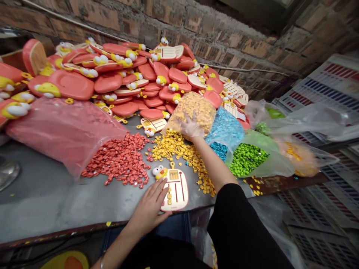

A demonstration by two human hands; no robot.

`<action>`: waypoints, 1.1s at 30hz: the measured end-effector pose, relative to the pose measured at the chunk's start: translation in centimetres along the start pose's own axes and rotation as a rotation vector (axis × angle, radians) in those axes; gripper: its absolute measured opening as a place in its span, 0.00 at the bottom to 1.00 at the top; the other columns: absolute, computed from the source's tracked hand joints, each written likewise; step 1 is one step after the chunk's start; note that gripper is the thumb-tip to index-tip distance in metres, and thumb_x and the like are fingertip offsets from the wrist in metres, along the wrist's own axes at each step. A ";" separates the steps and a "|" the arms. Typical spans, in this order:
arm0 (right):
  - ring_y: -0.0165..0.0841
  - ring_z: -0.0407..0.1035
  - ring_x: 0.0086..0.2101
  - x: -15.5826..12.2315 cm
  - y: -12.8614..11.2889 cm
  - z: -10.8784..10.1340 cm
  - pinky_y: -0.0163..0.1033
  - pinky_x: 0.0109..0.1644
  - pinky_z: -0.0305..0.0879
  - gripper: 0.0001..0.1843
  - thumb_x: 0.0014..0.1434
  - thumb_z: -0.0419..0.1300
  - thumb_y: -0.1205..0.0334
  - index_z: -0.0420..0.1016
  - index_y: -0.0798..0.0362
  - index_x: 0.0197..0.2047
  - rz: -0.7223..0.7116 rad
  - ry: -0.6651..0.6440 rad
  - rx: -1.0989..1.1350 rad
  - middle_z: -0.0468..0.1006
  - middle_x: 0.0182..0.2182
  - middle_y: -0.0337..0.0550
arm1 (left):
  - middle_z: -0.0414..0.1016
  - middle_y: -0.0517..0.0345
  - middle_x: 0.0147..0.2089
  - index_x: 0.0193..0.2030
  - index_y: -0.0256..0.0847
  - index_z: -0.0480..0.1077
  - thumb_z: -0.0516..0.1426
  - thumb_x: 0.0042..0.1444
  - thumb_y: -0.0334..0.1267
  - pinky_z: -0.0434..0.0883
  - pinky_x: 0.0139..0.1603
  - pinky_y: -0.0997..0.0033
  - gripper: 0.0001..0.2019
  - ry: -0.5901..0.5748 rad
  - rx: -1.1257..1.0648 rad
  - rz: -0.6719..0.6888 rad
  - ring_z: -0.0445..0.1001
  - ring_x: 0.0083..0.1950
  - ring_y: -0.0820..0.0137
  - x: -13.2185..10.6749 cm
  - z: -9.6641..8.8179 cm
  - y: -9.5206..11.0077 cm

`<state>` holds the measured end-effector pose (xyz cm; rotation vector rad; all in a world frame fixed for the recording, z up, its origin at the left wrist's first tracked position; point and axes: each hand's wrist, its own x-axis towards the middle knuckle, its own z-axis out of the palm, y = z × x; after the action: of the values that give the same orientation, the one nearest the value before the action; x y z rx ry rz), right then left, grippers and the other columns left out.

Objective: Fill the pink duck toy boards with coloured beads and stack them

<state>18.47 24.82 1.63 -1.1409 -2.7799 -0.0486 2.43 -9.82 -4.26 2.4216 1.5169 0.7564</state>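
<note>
While the left grip (148, 205) is resting flat on a cream duck-headed toy board (175, 190), its fingers are staying apart, clamped on nothing, and the board is lying toward 2 o'clock of the palm. The board's duck head (160, 172) is pointing to about 11 o'clock, with the long axis running from there to 5 o'clock. The right grip (192, 127), wearing a thin clear glove, is pressing on a bag of yellow pellets (193, 114); I cannot tell whether it is clamped. Four more bags are lying along the table (42, 194): one pink (64, 134), one blue (226, 127), one green (260, 158), one orange (297, 157). Two loose piles, red pellets (120, 160) and yellow pellets (179, 153), are spreading near the board, a second board (150, 125) is sitting at 12 o'clock, and an uncountable heap of red duck-shaped pieces (92, 74) is rising against a brick wall (213, 33).
</note>
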 end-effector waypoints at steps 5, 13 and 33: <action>0.50 0.41 0.68 -0.1 0.0 0.3 0.66 0.69 0.32 0.30 0.59 0.55 0.67 0.62 0.45 0.65 -0.007 0.005 -0.043 0.62 0.65 0.44 | 0.53 0.40 0.71 0.62 0.36 0.59 0.61 0.54 0.42 0.62 0.65 0.49 0.30 0.002 -0.009 -0.016 0.53 0.71 0.52 -0.2 0.3 -0.1; 0.49 0.42 0.68 -2.7 -1.4 3.3 0.56 0.70 0.45 0.34 0.53 0.60 0.67 0.65 0.44 0.64 0.170 -0.042 0.231 0.45 0.71 0.38 | 0.52 0.40 0.71 0.63 0.35 0.58 0.62 0.53 0.41 0.62 0.65 0.49 0.33 0.005 -0.012 -0.006 0.53 0.71 0.53 -0.2 0.3 -0.1; 0.42 0.61 0.60 -7.3 -4.5 -1.1 0.52 0.64 0.57 0.28 0.66 0.46 0.64 0.56 0.47 0.68 0.088 0.011 0.488 0.67 0.62 0.46 | 0.53 0.40 0.71 0.64 0.37 0.58 0.61 0.53 0.41 0.60 0.66 0.49 0.32 0.027 -0.034 -0.013 0.53 0.71 0.52 -0.3 0.5 -0.2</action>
<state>20.59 16.39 1.78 -1.1142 -2.5141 0.5940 2.40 -9.90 -4.85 2.3840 1.5152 0.8090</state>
